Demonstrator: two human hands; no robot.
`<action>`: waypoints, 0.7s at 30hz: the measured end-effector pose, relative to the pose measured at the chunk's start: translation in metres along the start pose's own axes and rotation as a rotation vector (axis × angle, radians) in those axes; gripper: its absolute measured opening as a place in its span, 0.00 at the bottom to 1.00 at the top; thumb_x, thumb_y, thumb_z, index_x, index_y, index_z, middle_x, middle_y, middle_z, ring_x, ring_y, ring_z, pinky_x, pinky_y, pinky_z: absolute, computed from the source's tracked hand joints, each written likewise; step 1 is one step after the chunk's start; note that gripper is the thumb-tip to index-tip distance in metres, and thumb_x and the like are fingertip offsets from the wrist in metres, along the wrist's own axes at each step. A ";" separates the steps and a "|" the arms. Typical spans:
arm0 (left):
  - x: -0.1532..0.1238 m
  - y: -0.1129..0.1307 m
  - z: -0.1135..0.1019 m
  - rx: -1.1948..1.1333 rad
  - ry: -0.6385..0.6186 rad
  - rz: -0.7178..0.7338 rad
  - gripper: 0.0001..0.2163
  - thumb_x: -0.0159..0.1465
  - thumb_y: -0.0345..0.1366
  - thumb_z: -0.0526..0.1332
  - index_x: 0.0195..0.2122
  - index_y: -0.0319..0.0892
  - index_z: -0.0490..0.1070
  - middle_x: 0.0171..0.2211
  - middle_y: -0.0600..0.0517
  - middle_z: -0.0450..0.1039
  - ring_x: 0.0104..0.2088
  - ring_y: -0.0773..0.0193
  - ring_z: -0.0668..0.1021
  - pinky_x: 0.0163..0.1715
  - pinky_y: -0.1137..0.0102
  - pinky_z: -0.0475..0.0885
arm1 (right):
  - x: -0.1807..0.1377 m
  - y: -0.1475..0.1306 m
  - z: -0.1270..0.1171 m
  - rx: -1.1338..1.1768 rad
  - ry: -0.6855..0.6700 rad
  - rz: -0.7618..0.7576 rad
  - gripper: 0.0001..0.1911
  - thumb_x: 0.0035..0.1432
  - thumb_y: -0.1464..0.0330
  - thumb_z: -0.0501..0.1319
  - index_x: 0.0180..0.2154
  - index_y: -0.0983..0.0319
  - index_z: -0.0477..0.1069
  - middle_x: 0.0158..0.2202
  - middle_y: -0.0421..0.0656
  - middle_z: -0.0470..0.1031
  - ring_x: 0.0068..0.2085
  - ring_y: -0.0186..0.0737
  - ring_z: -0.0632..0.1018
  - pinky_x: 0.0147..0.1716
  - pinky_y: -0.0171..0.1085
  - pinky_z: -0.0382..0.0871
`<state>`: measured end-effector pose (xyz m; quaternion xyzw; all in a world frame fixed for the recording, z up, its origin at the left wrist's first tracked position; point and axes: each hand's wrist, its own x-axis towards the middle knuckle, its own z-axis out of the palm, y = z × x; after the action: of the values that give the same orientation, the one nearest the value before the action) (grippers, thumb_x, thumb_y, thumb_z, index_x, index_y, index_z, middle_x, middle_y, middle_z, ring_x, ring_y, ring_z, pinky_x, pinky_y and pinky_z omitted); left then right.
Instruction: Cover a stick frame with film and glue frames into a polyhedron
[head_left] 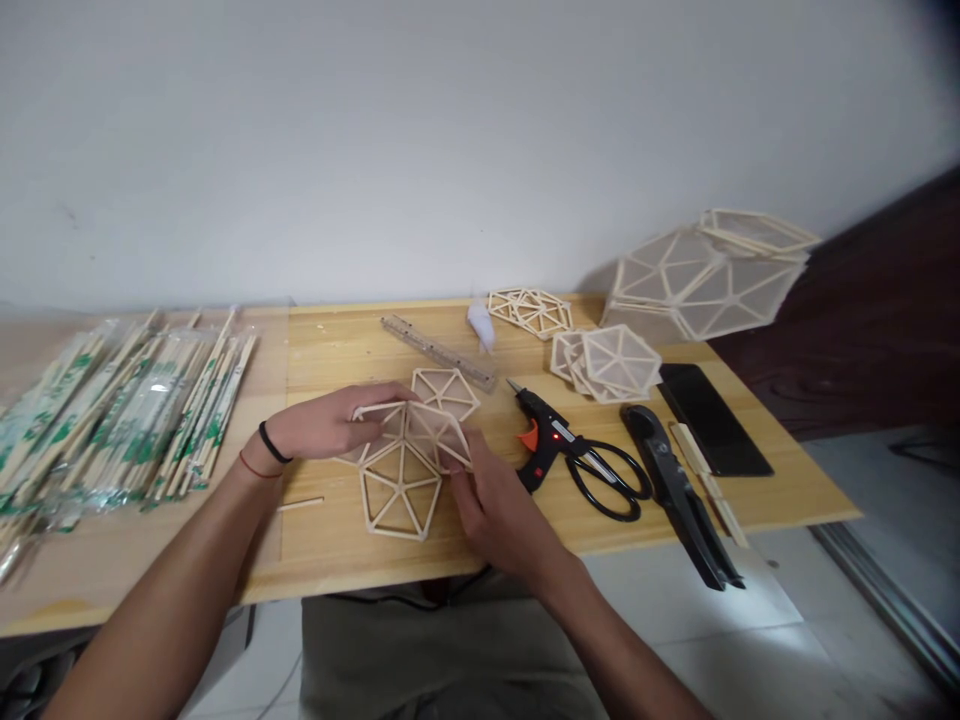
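Observation:
A panel of thin wooden sticks with pale sheet backing [436,432] is held tilted between my hands above the table. My left hand [330,422] pinches its left edge, fingers partly behind it. On the right edge, my right hand [484,500] grips with thumb and fingers. Below the panel lies a pentagon stick frame [401,492], divided into triangles. Just behind is another stick frame [448,390]. Whether these frames join the held panel, I cannot tell. A short loose stick [302,503] rests near my left wrist.
Right of my hands lie a glue gun [546,435] with a red light, black-handled scissors [611,482], a black cutter-like tool [675,500] and a dark phone [712,420]. Behind are a ruler [439,352], stacked panels [619,362] and a larger stick structure [697,280]. Wrapped chopsticks [142,410] fill the left.

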<state>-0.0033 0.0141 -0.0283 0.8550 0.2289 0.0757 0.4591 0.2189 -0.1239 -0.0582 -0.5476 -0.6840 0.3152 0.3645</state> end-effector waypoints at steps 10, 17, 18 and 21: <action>0.000 0.000 0.000 0.005 0.000 0.009 0.20 0.69 0.31 0.55 0.62 0.42 0.66 0.60 0.44 0.75 0.59 0.53 0.76 0.63 0.56 0.68 | -0.008 0.007 -0.002 -0.052 -0.067 0.071 0.25 0.68 0.70 0.58 0.64 0.62 0.60 0.60 0.58 0.74 0.62 0.55 0.76 0.61 0.55 0.71; 0.000 -0.001 0.001 0.016 0.000 0.007 0.21 0.69 0.31 0.55 0.63 0.41 0.66 0.62 0.43 0.74 0.60 0.52 0.76 0.64 0.57 0.68 | -0.011 0.018 -0.008 -0.040 -0.115 0.075 0.33 0.64 0.74 0.60 0.68 0.62 0.58 0.63 0.57 0.73 0.63 0.54 0.76 0.62 0.55 0.71; 0.001 -0.001 0.001 0.017 0.000 0.008 0.21 0.69 0.31 0.55 0.63 0.41 0.66 0.62 0.43 0.74 0.60 0.52 0.76 0.64 0.57 0.68 | -0.012 0.019 -0.008 -0.047 -0.117 0.071 0.34 0.64 0.75 0.60 0.70 0.63 0.57 0.63 0.57 0.73 0.64 0.54 0.76 0.63 0.55 0.71; 0.001 -0.001 0.001 0.017 -0.004 0.017 0.21 0.69 0.31 0.55 0.63 0.41 0.66 0.62 0.42 0.73 0.59 0.52 0.76 0.63 0.56 0.68 | -0.013 0.022 -0.006 -0.050 -0.109 0.049 0.39 0.64 0.76 0.59 0.73 0.62 0.53 0.65 0.57 0.72 0.66 0.53 0.74 0.64 0.53 0.71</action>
<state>-0.0027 0.0143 -0.0298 0.8610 0.2215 0.0760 0.4516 0.2373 -0.1316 -0.0750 -0.5553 -0.6970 0.3361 0.3050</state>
